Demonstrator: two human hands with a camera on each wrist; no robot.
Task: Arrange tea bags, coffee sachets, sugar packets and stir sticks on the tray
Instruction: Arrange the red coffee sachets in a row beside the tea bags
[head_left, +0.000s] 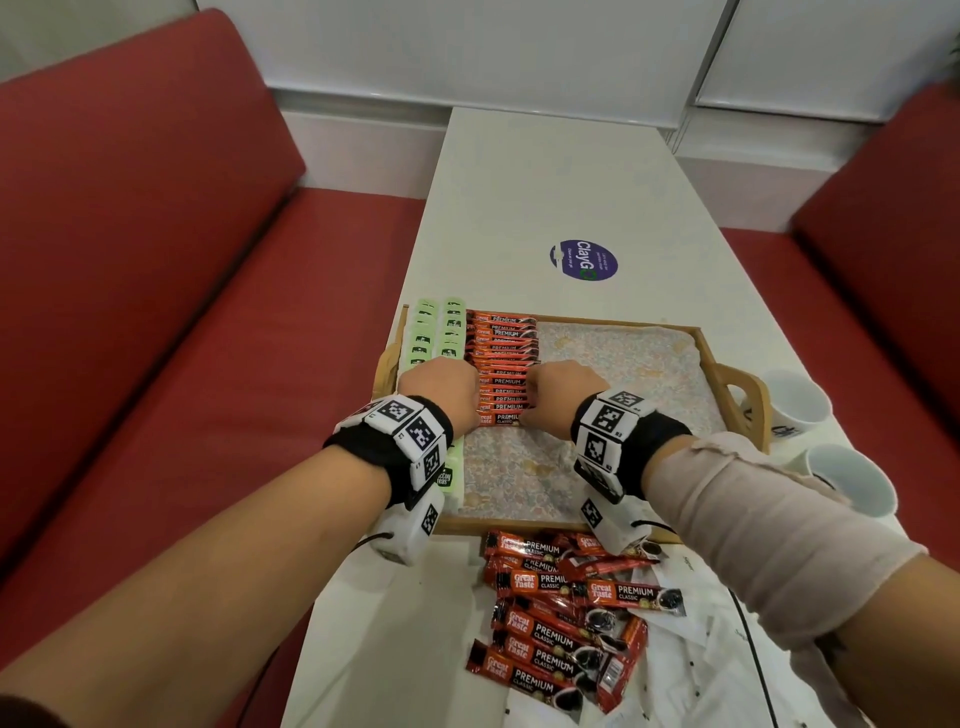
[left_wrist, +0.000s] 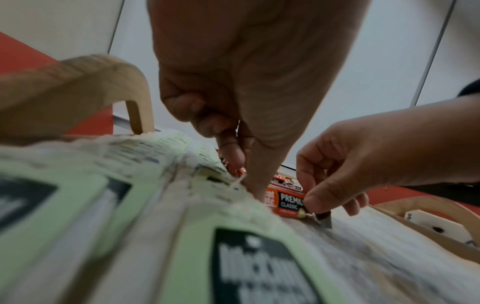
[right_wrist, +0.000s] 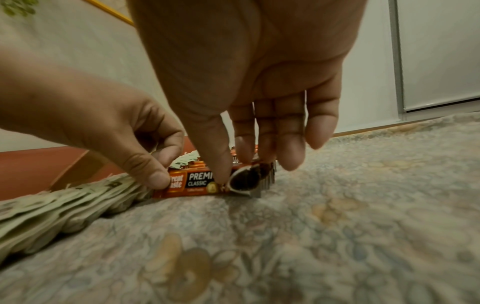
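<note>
Overhead, knuckles hide fingers, wrist views show both hands (right_wrist: 233, 82) pinching nearest coffee sachet (right_wrist: 197, 183) ends.

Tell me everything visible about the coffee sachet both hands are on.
The coffee sachet is a narrow red-orange stick printed "Great Taste PREMIUM CLASSIC", with a coffee-cup picture and a crimped silvery end. It looks like glossy foil. It lies on the tray's floral liner as the nearest piece of the overlapping sachet row, beside the green tea bags. The left hand pinches its logo end; the right hand pinches the cup end.
</note>
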